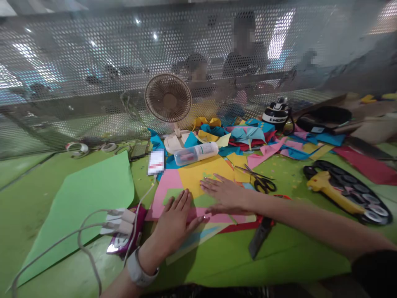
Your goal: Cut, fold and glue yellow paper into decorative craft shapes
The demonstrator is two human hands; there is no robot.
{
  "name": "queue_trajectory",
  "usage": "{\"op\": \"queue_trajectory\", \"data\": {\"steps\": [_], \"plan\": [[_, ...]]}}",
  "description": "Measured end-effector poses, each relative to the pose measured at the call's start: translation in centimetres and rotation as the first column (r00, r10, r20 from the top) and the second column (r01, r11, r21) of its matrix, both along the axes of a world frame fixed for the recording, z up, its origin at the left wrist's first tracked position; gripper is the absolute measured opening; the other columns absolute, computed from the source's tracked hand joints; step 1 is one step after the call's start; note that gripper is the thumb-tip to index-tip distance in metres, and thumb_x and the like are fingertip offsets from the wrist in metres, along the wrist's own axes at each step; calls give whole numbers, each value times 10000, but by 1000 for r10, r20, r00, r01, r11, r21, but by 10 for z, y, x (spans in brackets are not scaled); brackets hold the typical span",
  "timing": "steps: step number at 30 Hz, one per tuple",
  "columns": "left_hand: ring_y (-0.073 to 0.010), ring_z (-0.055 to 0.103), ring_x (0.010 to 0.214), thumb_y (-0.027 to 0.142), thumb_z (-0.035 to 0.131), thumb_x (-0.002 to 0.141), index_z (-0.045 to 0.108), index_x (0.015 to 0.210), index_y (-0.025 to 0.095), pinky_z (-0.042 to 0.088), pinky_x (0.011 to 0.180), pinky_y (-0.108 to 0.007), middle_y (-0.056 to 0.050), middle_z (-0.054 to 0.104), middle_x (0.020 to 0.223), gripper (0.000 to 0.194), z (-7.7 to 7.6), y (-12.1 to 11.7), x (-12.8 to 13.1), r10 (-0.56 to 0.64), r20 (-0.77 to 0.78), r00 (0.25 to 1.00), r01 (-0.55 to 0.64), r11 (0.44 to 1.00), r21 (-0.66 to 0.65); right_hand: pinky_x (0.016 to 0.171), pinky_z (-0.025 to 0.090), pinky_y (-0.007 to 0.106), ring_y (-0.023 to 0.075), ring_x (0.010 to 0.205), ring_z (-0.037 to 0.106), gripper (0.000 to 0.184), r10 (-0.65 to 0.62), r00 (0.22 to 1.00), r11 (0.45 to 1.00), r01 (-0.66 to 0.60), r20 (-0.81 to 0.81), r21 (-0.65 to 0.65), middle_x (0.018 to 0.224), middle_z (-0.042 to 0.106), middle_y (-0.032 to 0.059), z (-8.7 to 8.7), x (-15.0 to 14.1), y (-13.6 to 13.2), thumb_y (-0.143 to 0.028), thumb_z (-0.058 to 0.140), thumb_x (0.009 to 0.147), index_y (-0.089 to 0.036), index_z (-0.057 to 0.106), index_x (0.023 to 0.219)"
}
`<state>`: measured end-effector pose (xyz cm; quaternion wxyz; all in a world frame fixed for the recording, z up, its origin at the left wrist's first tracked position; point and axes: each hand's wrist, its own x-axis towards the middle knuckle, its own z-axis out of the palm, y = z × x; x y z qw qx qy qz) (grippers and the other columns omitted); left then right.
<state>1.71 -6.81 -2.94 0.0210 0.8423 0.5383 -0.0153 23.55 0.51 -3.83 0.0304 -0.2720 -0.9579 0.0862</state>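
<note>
My left hand (175, 223), with a pale watch (138, 269) at the wrist, lies flat with fingers stretched on a pink sheet of paper (166, 184). Palm down, my right hand (225, 192) spreads its fingers over a yellow sheet (192, 182) and green paper beneath it. Neither hand grips anything. Beyond my fingers rests a clear plastic bottle (197, 154) with a white label. Black scissors (262, 180) lie past my right wrist. A dark-bladed cutter (260, 238) sits under my right forearm, partly hidden.
A green sheet (89, 207) spreads at left, beside a purple power strip (127, 236) with cables. A lit phone (155, 161) and a desk fan (169, 99) stand ahead. Crumpled paper (245, 132) lies along the mesh screen (93, 74). At right are a yellow glue gun (331, 192) and black tray (383, 207).
</note>
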Motion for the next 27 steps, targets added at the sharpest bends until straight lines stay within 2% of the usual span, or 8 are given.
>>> {"op": "queue_trajectory", "data": {"steps": [4, 7, 10, 14, 19, 23, 25, 27], "plan": [[-287, 271, 1342, 640, 258, 851, 296, 1405, 97, 247, 1070, -486, -152, 286, 1460, 776, -2, 1, -2, -2, 13, 1000, 2, 1000, 15, 1115, 85, 478, 270, 1366, 198, 886, -118, 993, 993, 118, 11, 27, 1464, 261, 164, 3, 7, 16, -724, 192, 822, -64, 300, 1402], [-287, 272, 1342, 625, 270, 858, 285, 1412, 123, 250, 1067, -482, -144, 298, 1459, 748, -2, 1, -4, -10, 40, 999, 9, 1000, 28, 1113, 100, 476, 275, 1374, 165, 880, -162, 987, 987, 162, -5, 12, 1479, 214, 169, 8, 11, 14, -713, 192, 831, -55, 271, 1412], [-280, 269, 1344, 618, 264, 866, 294, 1407, 118, 246, 1069, -476, -143, 295, 1462, 737, -1, 1, -5, -15, 68, 998, 13, 1000, 24, 1119, 88, 463, 253, 1387, 108, 829, -44, 999, 998, 43, -26, -37, 1503, 148, 121, 12, 15, -2, -687, 225, 849, -110, 185, 1442], [-298, 269, 1342, 633, 279, 854, 328, 1394, 127, 223, 1073, -495, -150, 333, 1447, 742, -3, 2, -6, 16, 95, 995, -21, 998, 56, 1122, 55, 466, 242, 1390, 86, 721, 55, 998, 995, -56, -15, -86, 1506, 166, 63, 9, 28, -23, -648, 280, 868, -209, 223, 1437], [-307, 259, 1344, 649, 274, 845, 328, 1392, 108, 221, 1076, -497, -153, 329, 1448, 772, -6, 4, -6, 47, 102, 994, -55, 996, 73, 1122, 98, 474, 251, 1384, 121, 725, -68, 998, 995, 69, 15, -71, 1487, 229, 83, 0, 57, -15, -627, 314, 873, -190, 204, 1441], [-309, 255, 1345, 643, 260, 851, 312, 1393, 71, 235, 1072, -498, -170, 329, 1446, 790, -5, 6, -6, 89, 90, 992, -95, 994, 62, 1116, 115, 497, 281, 1374, 157, 729, -195, 981, 980, 196, 7, -35, 1471, 267, 115, 3, 68, -11, -629, 329, 867, -159, 274, 1422], [-308, 229, 1355, 638, 258, 854, 289, 1400, 62, 218, 1079, -496, -175, 305, 1456, 795, -6, 7, -6, 106, 92, 990, -114, 990, 87, 1118, 129, 481, 271, 1377, 149, 735, -158, 987, 986, 157, -12, -53, 1487, 222, 107, 6, 63, -17, -618, 335, 872, -161, 224, 1436], [-295, 187, 1369, 629, 253, 861, 258, 1415, 83, 182, 1094, -490, -158, 265, 1477, 778, -6, 6, -6, 83, 93, 992, -93, 990, 108, 1123, 133, 459, 252, 1384, 123, 720, -39, 999, 995, 36, -27, -97, 1505, 166, 68, 9, 55, -26, -602, 347, 877, -202, 165, 1447]]}}
